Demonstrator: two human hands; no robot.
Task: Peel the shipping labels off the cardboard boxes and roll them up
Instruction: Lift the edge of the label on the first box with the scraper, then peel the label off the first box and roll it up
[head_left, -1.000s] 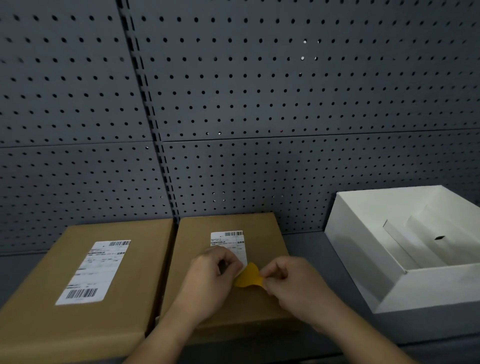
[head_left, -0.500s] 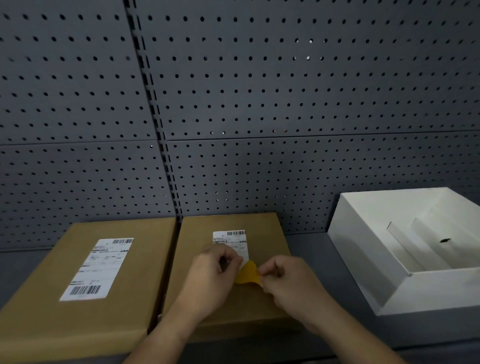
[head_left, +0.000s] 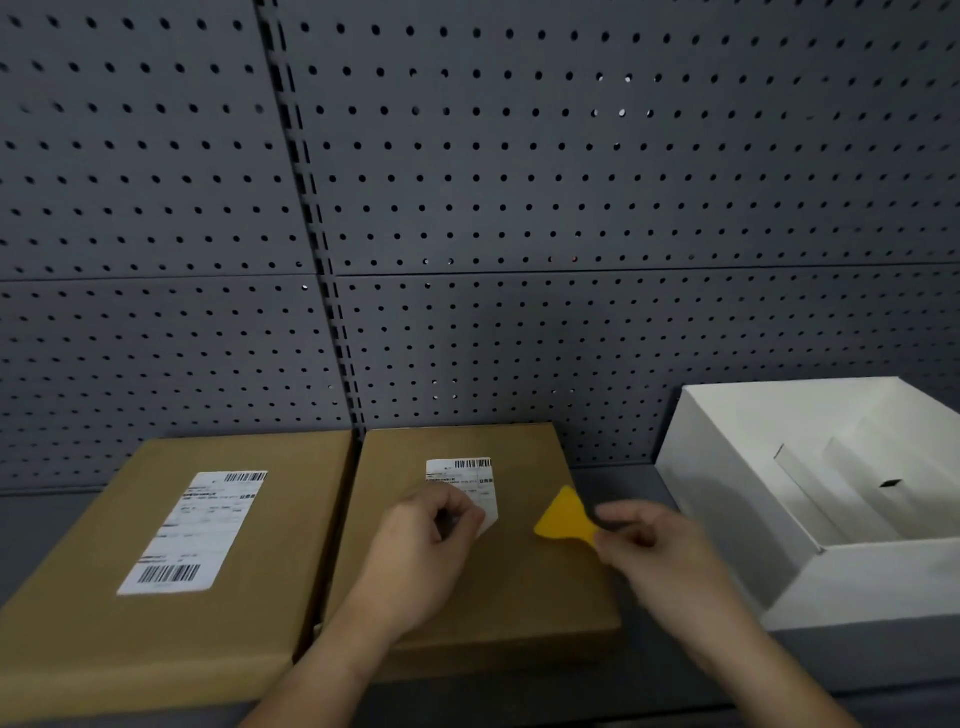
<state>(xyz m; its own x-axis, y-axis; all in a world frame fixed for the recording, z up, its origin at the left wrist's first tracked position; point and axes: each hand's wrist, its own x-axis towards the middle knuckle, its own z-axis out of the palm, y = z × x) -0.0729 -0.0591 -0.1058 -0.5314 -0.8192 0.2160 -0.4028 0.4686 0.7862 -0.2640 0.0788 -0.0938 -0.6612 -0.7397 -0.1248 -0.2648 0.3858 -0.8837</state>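
Two flat cardboard boxes lie side by side on a grey shelf. The left box (head_left: 156, 597) carries a full white shipping label (head_left: 195, 530), stuck flat. The middle box (head_left: 519, 597) has a smaller white label (head_left: 462, 475) whose lower end is lifted. My left hand (head_left: 431, 540) pinches that lifted lower end between thumb and fingers. My right hand (head_left: 654, 551) holds a yellow plastic scraper (head_left: 566, 519) by its handle, blade pointing up-left, to the right of the label and apart from it.
An open white box (head_left: 727, 519) with folded white card inside stands at the right on the shelf. A dark grey pegboard wall (head_left: 519, 208) rises right behind the boxes. A strip of bare grey shelf (head_left: 613, 483) separates the middle box from the white box.
My right hand has drawn the yellow scraper away to the right, off the label's edge. My left hand keeps its pinch on the lifted lower end of the label.
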